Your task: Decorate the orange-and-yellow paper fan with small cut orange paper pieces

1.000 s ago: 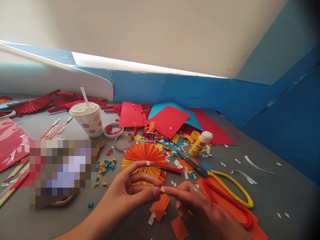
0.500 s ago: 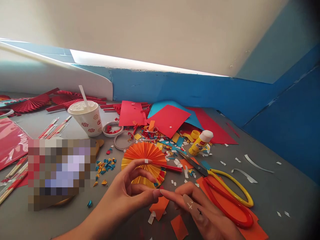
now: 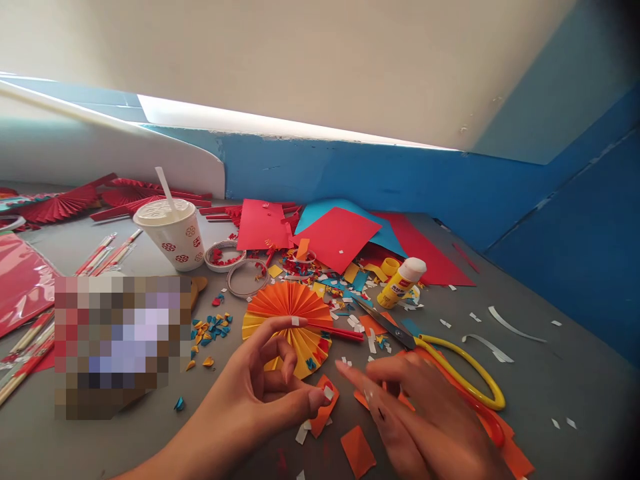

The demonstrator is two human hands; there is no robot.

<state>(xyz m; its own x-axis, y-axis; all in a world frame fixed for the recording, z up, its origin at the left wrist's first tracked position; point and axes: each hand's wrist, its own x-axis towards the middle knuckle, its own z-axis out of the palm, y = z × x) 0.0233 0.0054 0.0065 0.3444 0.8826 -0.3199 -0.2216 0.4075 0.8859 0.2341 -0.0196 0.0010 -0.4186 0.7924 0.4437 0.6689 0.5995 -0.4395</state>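
My left hand (image 3: 265, 393) is over the table in front of a pleated orange-and-yellow paper fan (image 3: 290, 313), thumb and fingers apart. One small white scrap (image 3: 295, 321) sits on its index fingertip, another white scrap (image 3: 329, 393) on its thumb tip. My right hand (image 3: 420, 407), slightly blurred, has its index finger stretched towards the left thumb without touching it; its other fingers are bent. I see nothing held in it. Scissors (image 3: 450, 360) with yellow and red handles lie partly behind it, over orange paper (image 3: 517, 457). Red sticks (image 3: 345, 331) edge the fan.
A glue stick (image 3: 403, 281) stands behind the scissors, near red paper (image 3: 337, 237). A lidded cup (image 3: 173, 233) with a straw, tape rolls (image 3: 249, 278) and a blurred-out object (image 3: 125, 347) are left. Blue and yellow curled bits (image 3: 213, 327) lie between.
My right index finger has come away from my left thumb, and the right hand has moved slightly right. A white scrap now shows on the left thumb tip.
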